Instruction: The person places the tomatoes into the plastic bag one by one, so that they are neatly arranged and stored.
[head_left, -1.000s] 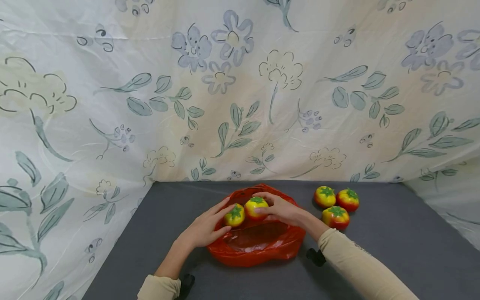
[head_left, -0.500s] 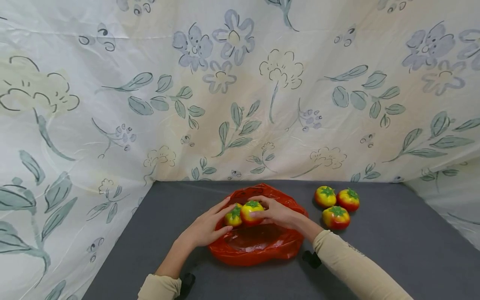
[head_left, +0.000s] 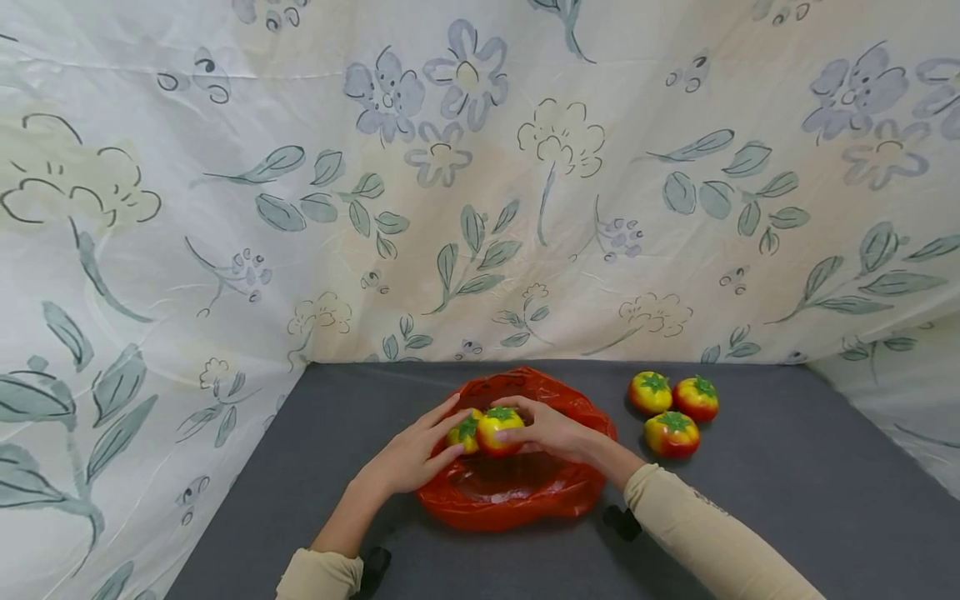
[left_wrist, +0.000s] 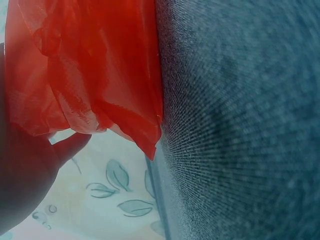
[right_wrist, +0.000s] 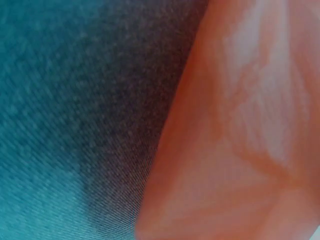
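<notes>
A red plastic bag (head_left: 517, 508) sits with its mouth open in the middle of the dark table. Over its opening my right hand (head_left: 551, 429) grips a yellow-and-red fruit (head_left: 498, 432) with a green leafy cap, thumb in front and fingers behind. Just left of it, my left hand (head_left: 408, 454) holds a similar fruit (head_left: 463, 435) between thumb and fingers at the bag's left rim. The right fruit partly covers the left one. In the left wrist view the crumpled bag side (left_wrist: 100, 65) hides most of the fingers. Only bag and tabletop show in the right wrist view.
Three more such fruits (head_left: 672, 435) stand in a cluster on the table (head_left: 750, 500) to the right of the bag. A floral cloth (head_left: 480, 250) hangs behind the table and along both sides.
My right hand has moved left and slightly down with its fruit, which now overlaps the one in the left hand. The left hand has stayed nearly still.
</notes>
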